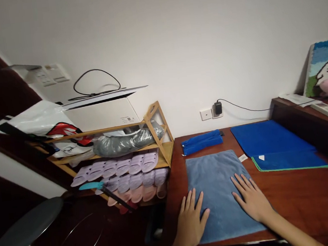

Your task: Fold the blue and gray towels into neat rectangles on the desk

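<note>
A grey-blue cloth (219,195) lies spread flat on the brown wooden table (303,205), a white tag showing at its right edge. My left hand (191,220) rests at the cloth's left edge with fingers spread. On the right part of the same cloth, my right hand (251,198) lies flat, its fingers apart. Behind the cloth is a rolled or folded blue cloth (202,142). To the right, a larger bright-blue cloth (272,138) is laid out, its near part folded over and edged in green.
A wooden rack (164,154) holding several lilac and pink slippers (123,167) and a white box (103,114) stands left of the table. A black adapter (218,107) is plugged into the wall. A round stool (28,227) sits at lower left. A raised ledge borders the right.
</note>
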### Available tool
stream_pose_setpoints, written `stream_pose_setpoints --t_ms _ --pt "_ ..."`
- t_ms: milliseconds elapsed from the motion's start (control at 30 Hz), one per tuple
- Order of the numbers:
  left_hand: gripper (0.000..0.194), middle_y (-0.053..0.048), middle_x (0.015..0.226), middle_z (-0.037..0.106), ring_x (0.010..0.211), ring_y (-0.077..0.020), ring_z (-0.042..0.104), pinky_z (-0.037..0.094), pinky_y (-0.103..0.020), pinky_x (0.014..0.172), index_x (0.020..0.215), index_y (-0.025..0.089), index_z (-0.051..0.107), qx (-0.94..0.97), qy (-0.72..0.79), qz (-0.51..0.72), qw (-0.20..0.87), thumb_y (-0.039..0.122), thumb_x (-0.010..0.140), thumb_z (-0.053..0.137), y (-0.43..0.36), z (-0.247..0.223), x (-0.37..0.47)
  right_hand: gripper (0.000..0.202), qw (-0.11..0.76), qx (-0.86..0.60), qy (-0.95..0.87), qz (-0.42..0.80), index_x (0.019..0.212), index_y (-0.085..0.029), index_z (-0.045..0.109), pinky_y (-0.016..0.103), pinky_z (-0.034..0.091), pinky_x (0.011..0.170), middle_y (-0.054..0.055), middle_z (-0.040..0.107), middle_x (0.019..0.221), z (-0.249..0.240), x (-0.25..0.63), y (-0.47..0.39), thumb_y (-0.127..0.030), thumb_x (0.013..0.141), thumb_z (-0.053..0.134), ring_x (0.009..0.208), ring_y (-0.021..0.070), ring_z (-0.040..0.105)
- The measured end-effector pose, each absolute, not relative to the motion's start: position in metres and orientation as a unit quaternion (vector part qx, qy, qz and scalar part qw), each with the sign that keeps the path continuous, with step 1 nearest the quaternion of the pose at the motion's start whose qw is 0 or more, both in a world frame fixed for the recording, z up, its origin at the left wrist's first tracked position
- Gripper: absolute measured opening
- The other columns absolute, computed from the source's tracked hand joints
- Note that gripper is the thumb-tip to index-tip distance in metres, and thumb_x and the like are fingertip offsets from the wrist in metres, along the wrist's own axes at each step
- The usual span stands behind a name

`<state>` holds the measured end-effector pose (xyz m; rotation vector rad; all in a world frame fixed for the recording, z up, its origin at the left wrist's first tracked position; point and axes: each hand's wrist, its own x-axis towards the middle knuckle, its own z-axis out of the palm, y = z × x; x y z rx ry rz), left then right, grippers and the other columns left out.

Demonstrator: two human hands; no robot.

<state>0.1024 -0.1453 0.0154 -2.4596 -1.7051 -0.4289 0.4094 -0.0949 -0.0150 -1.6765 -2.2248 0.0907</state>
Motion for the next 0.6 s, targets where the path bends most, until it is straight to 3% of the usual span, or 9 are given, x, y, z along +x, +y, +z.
stream_pose_setpoints --t_ms 133,233,333,467,600 --pt "0.047 -0.012 0.160 0.051 0.148 -0.0290 0.047 0.042 -0.051 0.120 0.152 0.023 0.054 -0.816 -0.548 -0.175 0.066 0.039 0.109 0.042 -0.122 0.044 0.120 0.064 0.158 -0.562 -0.811 0.046 0.161 -0.030 0.040 0.055 0.028 0.127 0.004 0.035 0.168 -0.007 0.414 -0.080 -0.059 0.104 0.035 0.157 0.0305 0.030" --pt "0.047 -0.008 0.164 0.046 0.152 -0.0267 0.040 0.036 -0.050 0.125 0.153 0.026 0.052 -0.851 -0.493 -0.174 0.042 0.038 0.108 0.045 -0.093 0.056 0.140 0.064 0.144 -0.520 -0.840 0.064 0.162 -0.030 0.039 0.054 0.024 0.128 0.004 0.034 0.169 -0.002 0.425 -0.065 -0.058 0.105 0.035 0.158 0.0291 0.026" --pt "0.053 -0.007 0.166 0.042 0.154 -0.0309 0.037 0.035 -0.055 0.124 0.156 0.031 0.047 -0.864 -0.483 -0.140 0.018 0.045 0.105 0.052 -0.082 0.047 0.149 0.062 0.141 -0.475 -0.864 0.084 0.163 -0.033 0.034 0.055 0.022 0.129 0.004 0.033 0.169 0.005 0.442 -0.047 -0.056 0.106 0.037 0.159 0.0280 0.024" --pt "0.065 -0.013 0.167 0.039 0.153 -0.0398 0.035 0.037 -0.062 0.120 0.161 0.029 0.041 -0.828 -0.547 -0.122 0.022 0.055 0.103 0.052 -0.119 0.019 0.156 0.061 0.108 -0.407 -0.900 0.115 0.163 -0.035 0.034 0.054 0.022 0.129 0.002 0.031 0.170 0.021 0.456 -0.024 -0.053 0.105 0.041 0.159 0.0272 0.023" --pt "0.060 -0.018 0.153 0.056 0.136 -0.0435 0.055 0.051 -0.060 0.106 0.151 0.026 0.056 -0.790 -0.599 -0.129 0.034 0.057 0.099 0.056 -0.164 0.020 0.171 0.059 0.122 -0.453 -0.881 0.059 0.160 -0.033 0.042 0.055 0.021 0.129 0.003 0.030 0.171 0.022 0.440 -0.032 -0.044 0.103 0.045 0.159 0.0292 0.022"
